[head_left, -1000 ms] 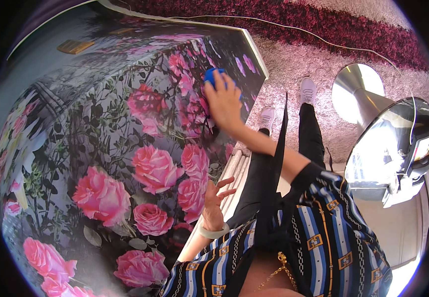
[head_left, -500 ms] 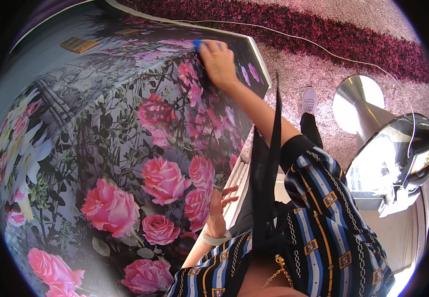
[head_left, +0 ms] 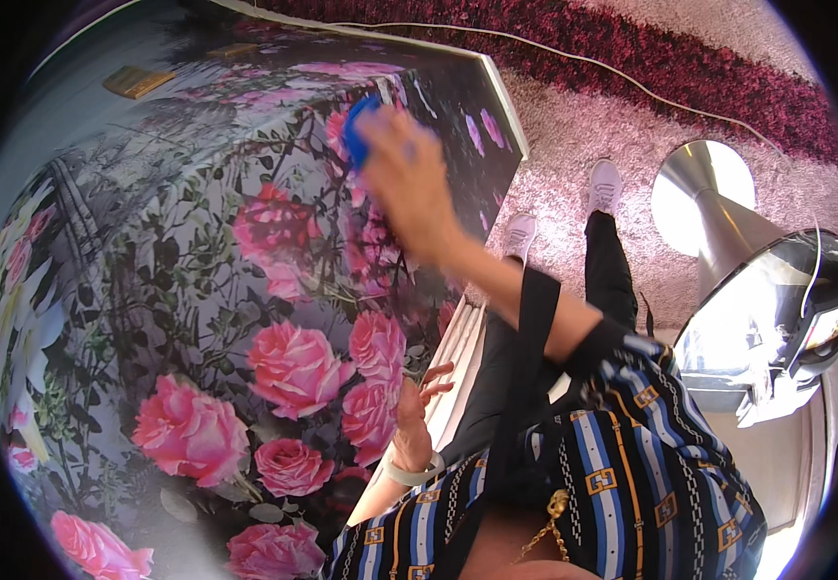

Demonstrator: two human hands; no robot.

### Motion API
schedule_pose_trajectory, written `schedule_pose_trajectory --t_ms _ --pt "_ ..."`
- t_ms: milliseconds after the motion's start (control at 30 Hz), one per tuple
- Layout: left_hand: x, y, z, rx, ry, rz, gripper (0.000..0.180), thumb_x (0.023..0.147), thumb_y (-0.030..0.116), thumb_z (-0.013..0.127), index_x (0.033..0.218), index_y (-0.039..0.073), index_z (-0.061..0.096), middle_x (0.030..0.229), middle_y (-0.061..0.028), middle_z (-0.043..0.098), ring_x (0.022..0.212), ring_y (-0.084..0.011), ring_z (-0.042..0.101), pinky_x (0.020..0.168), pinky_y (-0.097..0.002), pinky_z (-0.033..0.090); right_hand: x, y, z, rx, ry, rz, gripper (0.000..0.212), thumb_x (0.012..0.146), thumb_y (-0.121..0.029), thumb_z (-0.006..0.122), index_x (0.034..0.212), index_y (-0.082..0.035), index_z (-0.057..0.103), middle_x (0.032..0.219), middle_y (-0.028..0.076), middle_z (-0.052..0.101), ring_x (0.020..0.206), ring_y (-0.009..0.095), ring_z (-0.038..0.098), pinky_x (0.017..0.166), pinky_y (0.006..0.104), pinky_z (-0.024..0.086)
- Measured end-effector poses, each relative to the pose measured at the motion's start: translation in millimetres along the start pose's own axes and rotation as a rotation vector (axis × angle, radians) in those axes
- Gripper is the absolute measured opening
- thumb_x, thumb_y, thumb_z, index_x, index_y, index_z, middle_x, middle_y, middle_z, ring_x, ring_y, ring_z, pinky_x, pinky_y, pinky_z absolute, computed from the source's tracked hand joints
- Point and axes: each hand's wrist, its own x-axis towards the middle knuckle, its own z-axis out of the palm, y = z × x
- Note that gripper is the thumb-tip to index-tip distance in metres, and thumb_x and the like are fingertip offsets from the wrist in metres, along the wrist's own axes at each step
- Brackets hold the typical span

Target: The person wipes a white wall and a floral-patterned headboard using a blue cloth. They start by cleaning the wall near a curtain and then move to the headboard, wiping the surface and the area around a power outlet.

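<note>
My right hand (head_left: 407, 179) is closed on a blue cloth (head_left: 361, 130), pressed to a wall with a floral covering (head_left: 196, 232). The cloth is partly hidden by my blurred fingers, so its exact shape is hard to make out. Pink roses and dark leaves are printed over the surface. Lower down, my left hand (head_left: 414, 425), with a pale band (head_left: 415, 470) at the wrist, is held close to the wall with its fingers apart and nothing in them. Whether it touches the wall I cannot tell.
Two gold-coloured plates (head_left: 138, 81) sit on the wall at the upper left. White trim (head_left: 506, 101) borders it. A white cord (head_left: 573, 56) crosses the pink carpet (head_left: 573, 121). On the right stands a shiny round-based pedestal (head_left: 704, 193) beside a glossy top holding a black keypad device (head_left: 825, 338).
My right hand has slid down and slightly left over the wall with the blue cloth, which shows more now. My left hand has barely moved. Both shoes are now in view.
</note>
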Motion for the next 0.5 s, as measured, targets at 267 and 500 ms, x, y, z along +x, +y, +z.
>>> schedule_pose_trajectory --t_ms 267,500 --pt "3 5 7 -0.081 0.056 -0.023 0.054 0.103 0.044 0.030 0.136 0.005 0.045 0.131 -0.0108 0.055 0.111 -0.0311 0.060 0.087 -0.0387 0.050 -51 -4 -7 -0.388 -0.136 0.182 0.037 0.087 -0.028 0.059 0.120 -0.012 0.056 0.140 0.018 0.043 0.125 0.046 0.038 0.098 0.0579 0.036" --pt "10 4 10 -0.040 0.038 -0.051 0.053 0.103 0.043 0.031 0.134 0.002 0.046 0.131 -0.0149 0.054 0.111 -0.0311 0.060 0.088 -0.0399 0.050 -73 -72 -57 0.213 -0.088 0.060 0.030 0.066 -0.015 0.064 0.093 -0.007 0.055 0.137 0.014 0.049 0.127 0.044 0.042 0.101 0.0615 0.034"
